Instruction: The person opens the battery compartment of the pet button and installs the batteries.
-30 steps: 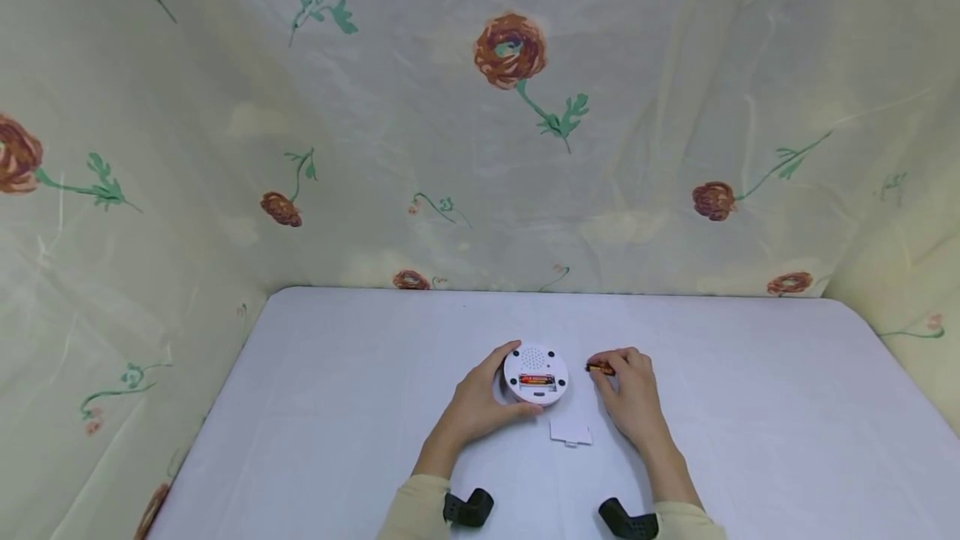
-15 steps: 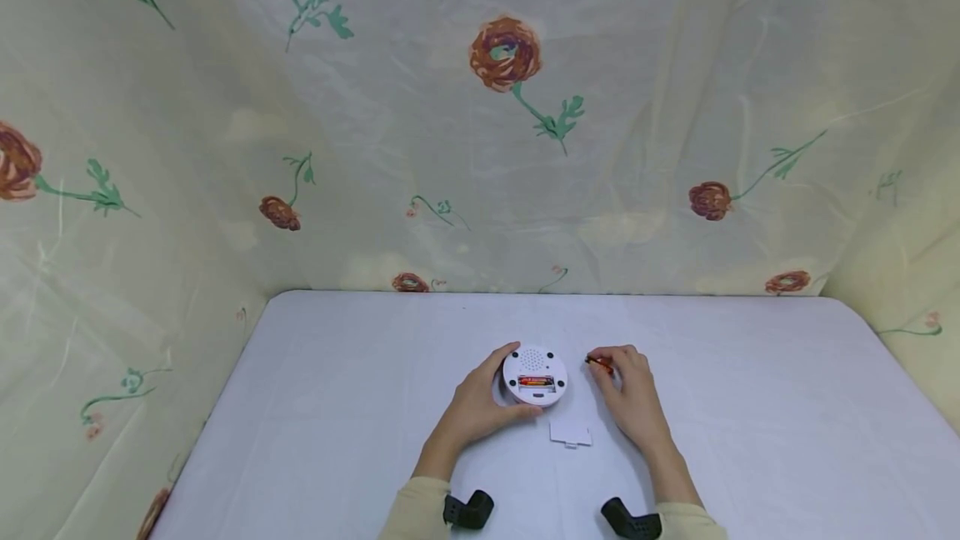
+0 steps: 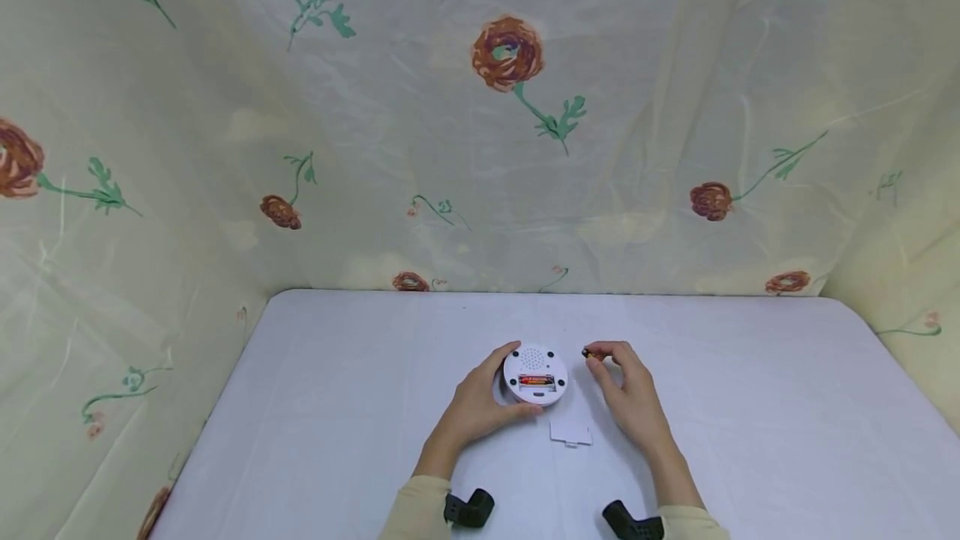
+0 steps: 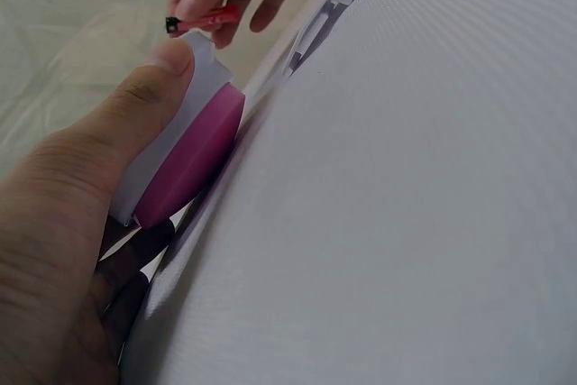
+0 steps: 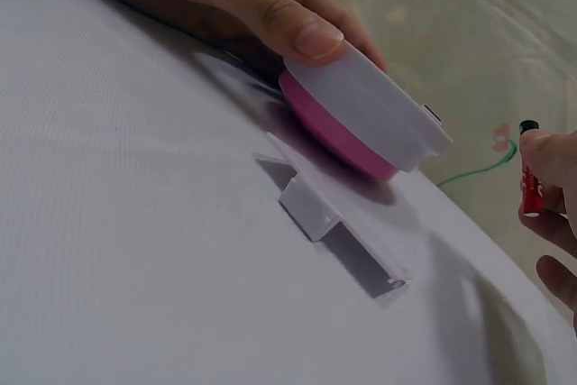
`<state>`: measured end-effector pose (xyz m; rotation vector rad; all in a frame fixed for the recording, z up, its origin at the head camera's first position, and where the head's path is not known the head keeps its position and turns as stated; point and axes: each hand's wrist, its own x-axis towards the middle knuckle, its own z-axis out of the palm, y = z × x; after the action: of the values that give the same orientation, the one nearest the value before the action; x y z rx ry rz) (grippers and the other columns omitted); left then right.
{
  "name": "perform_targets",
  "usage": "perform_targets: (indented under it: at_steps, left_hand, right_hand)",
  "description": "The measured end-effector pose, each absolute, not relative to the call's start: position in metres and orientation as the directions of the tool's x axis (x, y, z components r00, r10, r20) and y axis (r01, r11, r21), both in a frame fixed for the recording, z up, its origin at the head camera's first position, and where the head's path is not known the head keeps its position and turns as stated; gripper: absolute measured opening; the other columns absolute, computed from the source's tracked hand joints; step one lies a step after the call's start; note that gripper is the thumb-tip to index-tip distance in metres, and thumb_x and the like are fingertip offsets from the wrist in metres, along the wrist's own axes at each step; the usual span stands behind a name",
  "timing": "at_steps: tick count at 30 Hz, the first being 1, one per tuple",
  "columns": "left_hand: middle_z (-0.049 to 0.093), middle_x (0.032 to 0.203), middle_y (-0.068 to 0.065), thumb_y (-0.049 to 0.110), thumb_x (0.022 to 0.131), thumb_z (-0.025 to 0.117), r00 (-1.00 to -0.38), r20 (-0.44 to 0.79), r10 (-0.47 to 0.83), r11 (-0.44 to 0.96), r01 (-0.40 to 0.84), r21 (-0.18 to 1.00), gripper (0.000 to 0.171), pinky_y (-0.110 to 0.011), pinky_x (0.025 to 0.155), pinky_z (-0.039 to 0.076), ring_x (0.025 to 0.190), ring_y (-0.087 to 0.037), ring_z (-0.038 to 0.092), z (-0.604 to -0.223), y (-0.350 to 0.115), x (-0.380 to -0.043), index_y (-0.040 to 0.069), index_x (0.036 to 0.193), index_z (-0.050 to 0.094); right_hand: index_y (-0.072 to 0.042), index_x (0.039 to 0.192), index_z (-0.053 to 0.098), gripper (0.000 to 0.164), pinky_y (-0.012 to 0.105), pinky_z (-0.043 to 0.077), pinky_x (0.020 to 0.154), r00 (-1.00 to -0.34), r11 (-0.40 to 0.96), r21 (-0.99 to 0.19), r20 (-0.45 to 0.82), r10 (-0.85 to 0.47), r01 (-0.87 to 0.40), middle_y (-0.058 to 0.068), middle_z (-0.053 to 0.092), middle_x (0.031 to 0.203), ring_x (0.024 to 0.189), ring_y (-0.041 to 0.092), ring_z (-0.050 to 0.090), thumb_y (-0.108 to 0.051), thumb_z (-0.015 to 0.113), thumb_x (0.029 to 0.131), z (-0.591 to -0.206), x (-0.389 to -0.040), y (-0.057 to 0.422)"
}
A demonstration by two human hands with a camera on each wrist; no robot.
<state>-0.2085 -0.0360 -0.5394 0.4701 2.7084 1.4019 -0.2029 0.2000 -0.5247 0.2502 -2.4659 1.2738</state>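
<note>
My left hand (image 3: 478,405) grips a round white device (image 3: 534,363) by its side, thumb at the near edge and fingers at the far edge. Its upward face has a patch of small holes, dark feet and a battery bay holding a red battery (image 3: 536,381). Pink shows on the device's lower part in both wrist views. To the right of it, my right hand (image 3: 627,386) pinches a second battery (image 5: 531,169), red with a black end, between thumb and fingers. A white battery cover (image 3: 570,433) with a small tab lies on the table in front of the device.
White cloth covers the table (image 3: 360,390). A pale curtain (image 3: 420,107) printed with flowers hangs behind and at both sides. Black wrist cameras sit on both forearms near the table's front.
The right hand has shifted slightly away from me and turned the battery in its fingers, so less of its length shows in the head view. The left hand and device stay put.
</note>
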Motion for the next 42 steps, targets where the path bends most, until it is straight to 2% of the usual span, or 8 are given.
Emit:
perform_targets:
  at_steps: [2, 8, 10, 18, 26, 33, 42]
  left_hand:
    - [0.043, 0.147, 0.009, 0.062, 0.062, 0.078, -0.952, 0.087, 0.292, 0.543, 0.24, 0.805, 0.096, -0.044, 0.109, 0.038, 0.136, -0.015, 0.04, -0.539, -0.036, -0.209, 0.042, 0.144, 0.031]
    - [0.042, 0.147, 0.01, 0.063, 0.062, 0.077, -0.953, 0.082, 0.293, 0.538, 0.235, 0.81, 0.096, -0.044, 0.109, 0.037, 0.136, -0.015, 0.039, -0.541, -0.036, -0.209, 0.042, 0.143, 0.031]
    - [0.042, 0.147, 0.01, 0.063, 0.061, 0.077, -0.953, 0.08, 0.291, 0.539, 0.233, 0.81, 0.096, -0.044, 0.109, 0.037, 0.136, -0.015, 0.039, -0.541, -0.036, -0.209, 0.043, 0.143, 0.031]
    - [0.041, 0.148, 0.009, 0.064, 0.062, 0.076, -0.951, 0.094, 0.293, 0.541, 0.246, 0.804, 0.097, -0.043, 0.11, 0.037, 0.137, -0.015, 0.038, -0.542, -0.037, -0.209, 0.041, 0.144, 0.031]
    - [0.042, 0.148, 0.006, 0.063, 0.063, 0.076, -0.952, 0.095, 0.291, 0.544, 0.246, 0.802, 0.095, -0.045, 0.11, 0.037, 0.137, -0.018, 0.039, -0.54, -0.037, -0.209, 0.039, 0.144, 0.032]
    - [0.041, 0.148, 0.007, 0.066, 0.062, 0.075, -0.953, 0.084, 0.291, 0.548, 0.238, 0.802, 0.096, -0.045, 0.11, 0.037, 0.137, -0.017, 0.038, -0.542, -0.037, -0.21, 0.042, 0.144, 0.031]
    - [0.041, 0.148, 0.007, 0.066, 0.062, 0.075, -0.952, 0.092, 0.293, 0.545, 0.246, 0.801, 0.096, -0.046, 0.109, 0.037, 0.137, -0.018, 0.039, -0.544, -0.037, -0.21, 0.042, 0.144, 0.031]
  right_hand:
    - [-0.01, 0.109, 0.061, 0.018, 0.035, 0.04, 0.096, -0.923, 0.573, -0.756, 0.386, -0.001, -0.317, 0.0, 0.062, 0.102, 0.098, 0.006, 0.053, -0.018, 0.058, 0.094, -0.522, -0.201, 0.199]
    - [-0.012, 0.11, 0.061, 0.019, 0.019, 0.04, 0.095, -0.933, 0.569, -0.76, 0.36, -0.033, -0.313, -0.001, 0.065, 0.104, 0.101, 0.005, 0.054, -0.021, 0.059, 0.094, -0.513, -0.196, 0.196]
    - [-0.013, 0.11, 0.06, 0.019, 0.017, 0.04, 0.094, -0.936, 0.572, -0.759, 0.348, -0.045, -0.31, -0.001, 0.065, 0.105, 0.102, 0.005, 0.055, -0.023, 0.058, 0.094, -0.512, -0.195, 0.195]
    - [-0.015, 0.11, 0.062, 0.018, 0.03, 0.045, 0.095, -0.925, 0.546, -0.762, 0.373, -0.072, -0.35, -0.002, 0.067, 0.107, 0.104, 0.011, 0.058, -0.022, 0.059, 0.094, -0.508, -0.194, 0.189]
    - [-0.014, 0.11, 0.062, 0.019, 0.028, 0.046, 0.094, -0.935, 0.539, -0.773, 0.344, -0.088, -0.335, -0.002, 0.067, 0.108, 0.106, 0.011, 0.057, -0.023, 0.059, 0.093, -0.507, -0.192, 0.182]
    - [-0.016, 0.11, 0.061, 0.019, 0.044, 0.047, 0.094, -0.938, 0.534, -0.774, 0.324, -0.127, -0.339, -0.002, 0.066, 0.11, 0.107, 0.016, 0.058, -0.025, 0.059, 0.094, -0.509, -0.191, 0.176]
    - [-0.016, 0.108, 0.062, 0.017, 0.037, 0.049, 0.09, -0.911, 0.532, -0.744, 0.38, -0.162, -0.405, -0.002, 0.066, 0.108, 0.102, 0.012, 0.059, -0.021, 0.062, 0.092, -0.513, -0.189, 0.169]
